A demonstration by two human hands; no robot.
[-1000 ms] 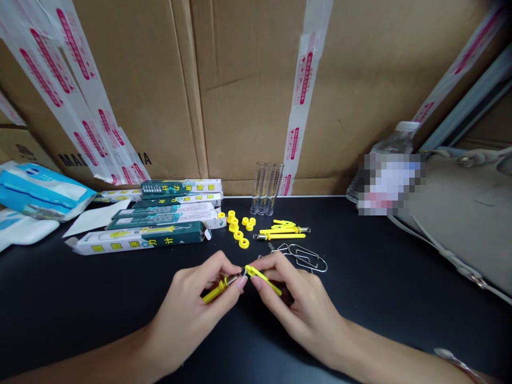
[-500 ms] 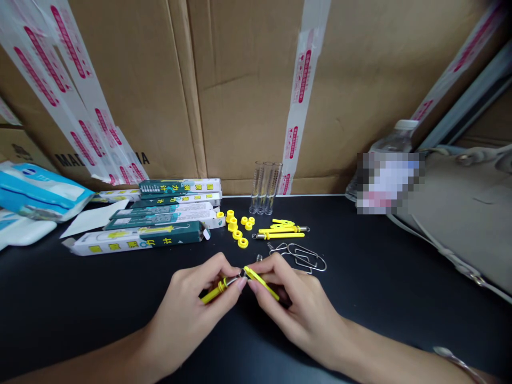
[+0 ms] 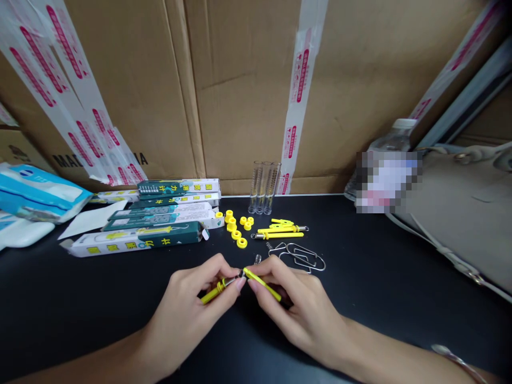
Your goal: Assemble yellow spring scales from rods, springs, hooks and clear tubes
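Note:
My left hand (image 3: 196,304) is closed around a yellow spring-scale rod (image 3: 214,293) with a metal spring at its upper end. My right hand (image 3: 294,309) pinches a slim yellow plastic piece (image 3: 262,282), its tip meeting the spring's end loop between my fingertips. Whether the two are hooked together is too small to tell. Just beyond my right fingers lie a small loose spring (image 3: 258,259) and several bent metal wire hooks (image 3: 304,257). Behind those rest more yellow rods with springs (image 3: 282,233) and yellow strips (image 3: 282,222).
Several yellow caps (image 3: 231,224) lie left of the rods. Clear tubes (image 3: 264,189) stand upright at the back. Printed narrow boxes (image 3: 136,238) and a blue tissue pack (image 3: 40,192) sit on the left. A plastic bottle (image 3: 394,138) and grey bag (image 3: 472,202) are on the right.
Both hands hold nearly the same pose. The yellow piece in my right hand has tilted very slightly, its lower end a little further right. The view has shifted a touch.

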